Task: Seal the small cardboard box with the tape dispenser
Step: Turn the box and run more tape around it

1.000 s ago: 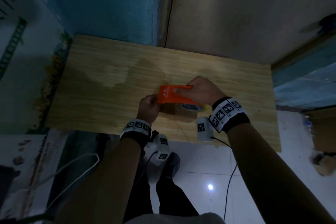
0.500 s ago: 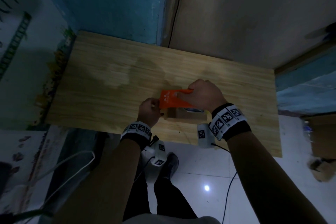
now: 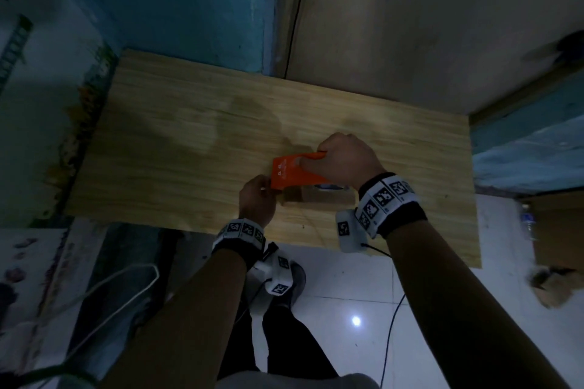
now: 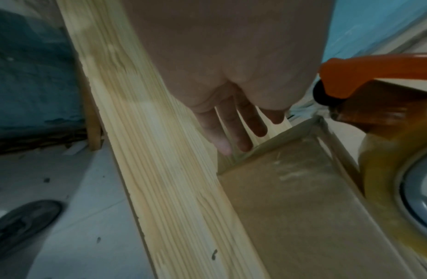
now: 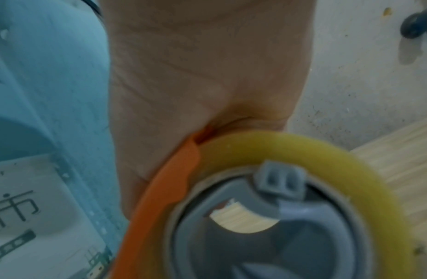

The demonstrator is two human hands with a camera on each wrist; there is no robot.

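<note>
Tape dispenser (image 3: pixel 295 172) shifted right over box (image 3: pixel 319 199); label unreadable.

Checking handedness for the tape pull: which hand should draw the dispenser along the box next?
Right. The right hand already grips the orange tape dispenser on the cardboard box; the left hand rests its fingers at the box's left end, steadying it.

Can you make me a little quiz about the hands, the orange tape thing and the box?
1. True or false: the tape dispenser lies flat on the floor.
2. Which hand grips it? A left hand B right hand
3. Fill in: the small cardboard box sits on the wooden ____.

Key: 1 false, it is on the box. 2 B. 3 table.
</note>
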